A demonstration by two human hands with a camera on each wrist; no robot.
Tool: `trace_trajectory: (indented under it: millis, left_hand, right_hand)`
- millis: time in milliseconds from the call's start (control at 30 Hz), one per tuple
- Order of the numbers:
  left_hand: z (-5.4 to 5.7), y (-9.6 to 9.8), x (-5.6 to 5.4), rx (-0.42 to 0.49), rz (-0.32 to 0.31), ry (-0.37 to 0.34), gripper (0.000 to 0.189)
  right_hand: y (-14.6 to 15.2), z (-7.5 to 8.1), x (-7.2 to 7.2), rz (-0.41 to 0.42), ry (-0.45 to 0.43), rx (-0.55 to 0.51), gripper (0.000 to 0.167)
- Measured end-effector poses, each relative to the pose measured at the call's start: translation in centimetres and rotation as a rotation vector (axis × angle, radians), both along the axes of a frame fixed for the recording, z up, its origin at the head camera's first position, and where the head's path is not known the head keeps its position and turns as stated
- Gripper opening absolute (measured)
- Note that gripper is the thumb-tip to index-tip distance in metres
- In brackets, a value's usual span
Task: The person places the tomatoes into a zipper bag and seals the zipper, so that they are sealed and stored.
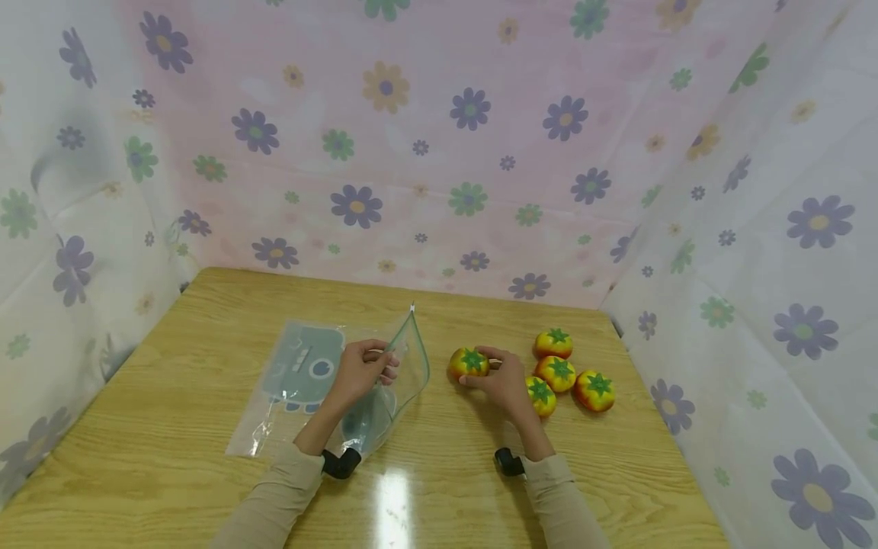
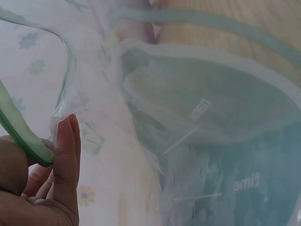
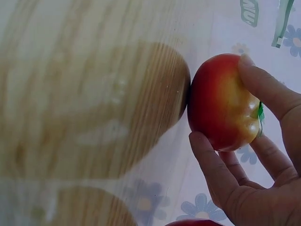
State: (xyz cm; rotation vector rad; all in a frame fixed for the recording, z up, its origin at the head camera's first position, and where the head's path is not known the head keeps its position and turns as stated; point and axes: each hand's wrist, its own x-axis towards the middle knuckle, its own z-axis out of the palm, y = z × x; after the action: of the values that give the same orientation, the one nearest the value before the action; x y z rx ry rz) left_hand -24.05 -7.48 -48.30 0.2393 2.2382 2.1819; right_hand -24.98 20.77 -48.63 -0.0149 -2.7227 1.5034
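My left hand (image 1: 360,370) pinches the green-rimmed edge of a clear zip bag (image 1: 409,379), whose mouth gapes toward the right. Grey-blue printing shows through the plastic in the left wrist view. To the right, my right hand (image 1: 506,380) holds a red-and-yellow toy tomato (image 1: 459,366) with a green star-shaped top, thumb on one side and fingers on the other. The right wrist view shows this tomato resting against the wooden tabletop (image 3: 94,84). A gap of bare wood lies between it and the bag mouth.
Several more toy tomatoes (image 1: 557,374) are grouped just right of my right hand. Another clear bag area with a grey-blue cartoon print (image 1: 302,358) lies flat on the left. Flower-patterned curtains (image 1: 425,152) enclose the table (image 1: 453,496) at the back and sides.
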Motion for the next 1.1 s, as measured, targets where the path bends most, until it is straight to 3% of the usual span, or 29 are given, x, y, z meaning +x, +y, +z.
trace_trajectory:
  millis: [267, 500, 1100]
  left_hand:
    - [-0.12, -0.02, -0.12, 0.0, -0.006, 0.037, 0.02]
    - [0.17, 0.21, -0.14, -0.039, 0.01, -0.02, 0.021]
    - [-0.25, 0.38, -0.27, -0.043, 0.002, -0.037, 0.022]
  right_hand:
    - [-0.01, 0.4, -0.04, 0.002, 0.003, -0.015, 0.064]
    - [0.14, 0.24, -0.21, 0.024, 0.025, -0.034, 0.063]
    - [0.24, -0.32, 0.1, 0.093, -0.008, -0.081, 0.062]
